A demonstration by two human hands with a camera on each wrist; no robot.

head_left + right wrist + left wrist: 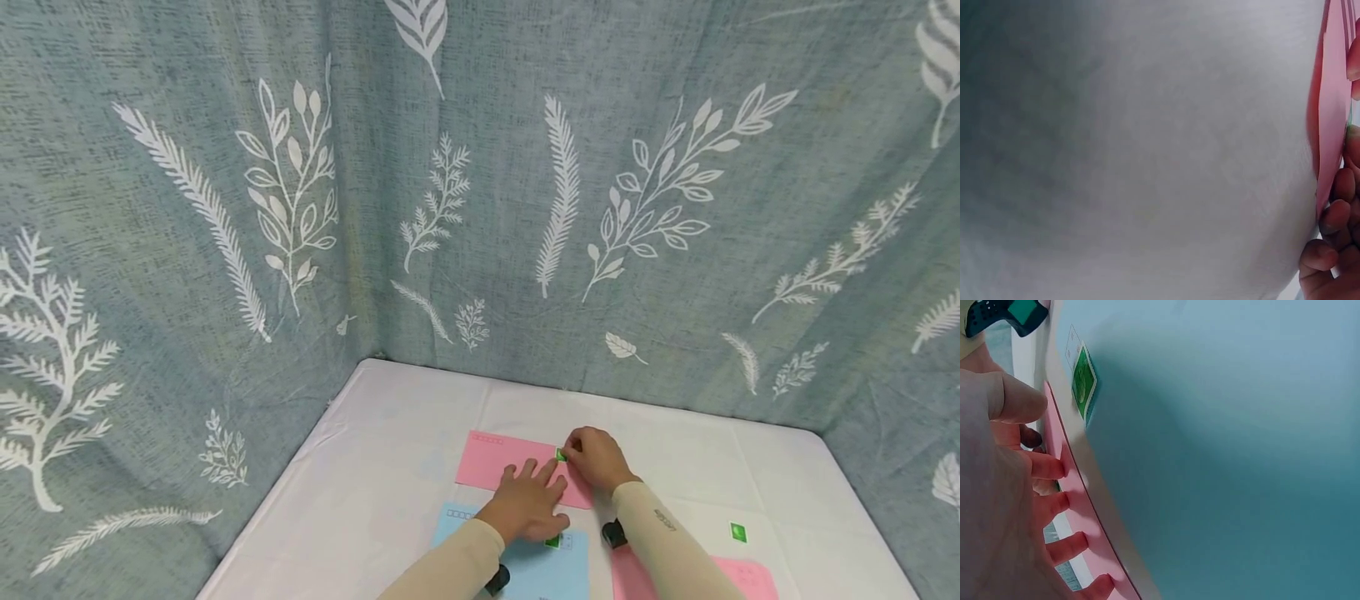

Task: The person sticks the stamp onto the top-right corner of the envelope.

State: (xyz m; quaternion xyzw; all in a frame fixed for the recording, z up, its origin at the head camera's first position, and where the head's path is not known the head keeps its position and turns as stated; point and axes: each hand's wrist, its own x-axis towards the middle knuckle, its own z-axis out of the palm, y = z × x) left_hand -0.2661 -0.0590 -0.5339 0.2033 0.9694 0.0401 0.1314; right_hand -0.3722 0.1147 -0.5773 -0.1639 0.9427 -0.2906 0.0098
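A pink envelope (487, 462) lies flat on the white table. My left hand (525, 502) rests on its lower part with the fingers spread. In the left wrist view those fingertips (1067, 548) touch the pink paper. At the envelope's right end, my right hand (598, 458) has its fingers curled and pinches a small green stamp (561, 454) against the paper. The right wrist view shows the curled fingers (1336, 215) along the envelope's edge (1333, 100). Below the left hand is a blue envelope (551, 575) bearing a green stamp (1084, 384), partly covered by the hand.
Another pink envelope (750, 575) lies at the front right, partly under the right forearm. A loose green stamp (738, 532) is on the white tablecloth (675, 425) beyond it. A patterned curtain (495, 208) hangs behind and beside the table.
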